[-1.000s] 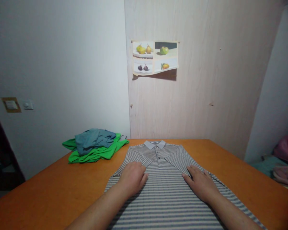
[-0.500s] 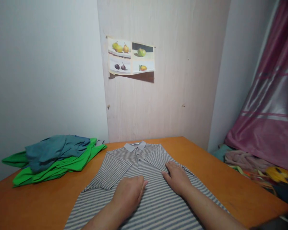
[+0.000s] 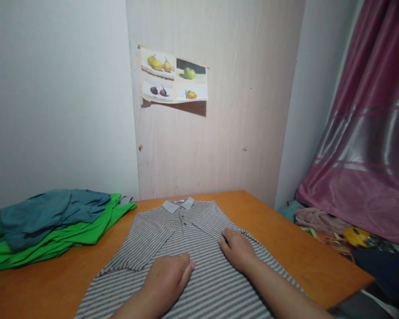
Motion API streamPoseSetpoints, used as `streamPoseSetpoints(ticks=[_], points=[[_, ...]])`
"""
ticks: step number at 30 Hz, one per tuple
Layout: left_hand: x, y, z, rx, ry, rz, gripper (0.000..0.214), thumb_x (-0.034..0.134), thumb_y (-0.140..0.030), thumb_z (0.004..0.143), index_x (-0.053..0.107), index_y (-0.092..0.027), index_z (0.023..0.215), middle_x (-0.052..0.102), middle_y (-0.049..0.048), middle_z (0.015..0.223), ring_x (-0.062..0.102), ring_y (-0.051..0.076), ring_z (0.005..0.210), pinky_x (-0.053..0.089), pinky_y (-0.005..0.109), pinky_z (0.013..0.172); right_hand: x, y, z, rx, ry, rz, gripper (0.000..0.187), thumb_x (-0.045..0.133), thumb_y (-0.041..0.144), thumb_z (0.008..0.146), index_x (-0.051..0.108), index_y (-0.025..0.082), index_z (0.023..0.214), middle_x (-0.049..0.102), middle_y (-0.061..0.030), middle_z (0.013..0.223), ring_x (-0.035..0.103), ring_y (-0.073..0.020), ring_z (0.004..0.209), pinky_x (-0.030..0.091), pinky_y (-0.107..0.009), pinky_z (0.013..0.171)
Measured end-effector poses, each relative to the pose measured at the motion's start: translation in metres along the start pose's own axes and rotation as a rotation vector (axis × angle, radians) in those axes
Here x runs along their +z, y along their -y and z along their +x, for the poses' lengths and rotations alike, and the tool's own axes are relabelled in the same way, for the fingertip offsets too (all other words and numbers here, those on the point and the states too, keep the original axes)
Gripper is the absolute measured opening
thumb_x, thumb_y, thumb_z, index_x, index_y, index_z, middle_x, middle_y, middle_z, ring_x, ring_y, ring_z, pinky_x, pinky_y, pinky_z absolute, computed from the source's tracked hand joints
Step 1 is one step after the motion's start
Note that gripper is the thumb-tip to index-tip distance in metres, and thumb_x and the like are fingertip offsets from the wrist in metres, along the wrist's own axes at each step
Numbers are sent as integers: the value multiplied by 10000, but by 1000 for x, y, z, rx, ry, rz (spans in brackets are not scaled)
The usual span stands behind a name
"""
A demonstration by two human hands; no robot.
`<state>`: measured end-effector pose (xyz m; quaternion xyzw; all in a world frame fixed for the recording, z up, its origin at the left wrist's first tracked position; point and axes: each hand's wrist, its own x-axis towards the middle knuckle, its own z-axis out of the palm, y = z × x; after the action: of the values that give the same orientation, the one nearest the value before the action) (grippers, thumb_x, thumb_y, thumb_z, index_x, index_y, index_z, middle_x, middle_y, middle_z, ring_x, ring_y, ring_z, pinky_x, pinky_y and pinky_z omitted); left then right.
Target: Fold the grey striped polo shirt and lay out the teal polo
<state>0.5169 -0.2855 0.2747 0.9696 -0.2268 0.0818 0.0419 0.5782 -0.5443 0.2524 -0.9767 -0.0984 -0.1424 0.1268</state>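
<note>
A grey-and-cream striped polo shirt (image 3: 199, 274) lies spread front side up, its plain grey collar (image 3: 178, 205) at the far end and its short sleeves laid inward over the chest. My left hand (image 3: 169, 280) rests on the middle of the shirt front with its fingers curled in and pressed together; the cloth around it lies flat, with no fold pulled up. Flat on the shirt near the edge of the right-hand sleeve is my right hand (image 3: 237, 249), fingers stretched out and thumb apart. The shirt's lower end runs out of view.
An orange table (image 3: 272, 235) carries the shirt. To the left lies a heap of clothes, a blue-teal garment (image 3: 56, 215) over a bright green one (image 3: 83, 235). Fruit pictures (image 3: 174, 75) hang on the far panel. Beyond the right table edge are a pink curtain (image 3: 355, 190) and piled fabrics (image 3: 321, 219).
The view has turned slightly to the right, so everything sits further left. Both hands stay at nearly the same places on the shirt, which keeps its shape.
</note>
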Motion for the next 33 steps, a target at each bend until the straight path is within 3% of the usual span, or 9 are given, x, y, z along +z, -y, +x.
streamPoseSetpoints(ticks=[5, 12, 19, 23, 28, 33], points=[[-3, -5, -3, 0, 12, 33, 474, 300, -476, 1027, 677, -240, 862, 743, 62, 818, 701, 264, 799, 409, 324, 663, 0, -1, 1, -13, -43, 19, 364, 425, 384, 967, 692, 190, 1120, 713, -107, 1160, 620, -246, 1127, 400, -317, 993], [-1, -6, -3, 9, -12, 19, 561, 279, -513, 1026, 723, -238, 820, 758, 66, 815, 714, 272, 800, 424, 339, 661, 4, -4, 0, -17, -39, 45, 410, 402, 401, 971, 687, 185, 1171, 704, -115, 1200, 617, -247, 1146, 388, -310, 999], [1, -10, -5, 1, -24, -34, 564, 319, -521, 1013, 758, -229, 814, 768, 82, 813, 719, 268, 804, 440, 348, 687, 6, -10, 5, -35, -13, 94, 386, 394, 416, 965, 694, 210, 1090, 719, -97, 1163, 627, -245, 1116, 397, -310, 972], [2, -8, -4, -1, -3, -60, 541, 351, -525, 1000, 761, -226, 814, 771, 89, 819, 722, 277, 811, 458, 354, 698, 6, -14, 29, -12, 61, 149, 421, 361, 439, 972, 700, 202, 1049, 736, -94, 1114, 655, -229, 1064, 429, -289, 939], [1, -2, 1, 6, 52, -91, 509, 376, -517, 984, 772, -234, 834, 777, 92, 837, 732, 288, 815, 484, 354, 689, 17, -13, 76, 60, 80, 92, 538, 363, 424, 967, 595, 100, 1329, 599, -179, 1392, 536, -263, 1306, 366, -316, 1076], [7, 4, 7, 30, 153, -90, 494, 394, -516, 974, 791, -231, 905, 785, 111, 867, 742, 307, 846, 515, 356, 691, 35, -14, 121, 134, 91, 39, 551, 358, 407, 963, 578, 70, 1339, 595, -223, 1374, 526, -313, 1317, 377, -396, 1085]])
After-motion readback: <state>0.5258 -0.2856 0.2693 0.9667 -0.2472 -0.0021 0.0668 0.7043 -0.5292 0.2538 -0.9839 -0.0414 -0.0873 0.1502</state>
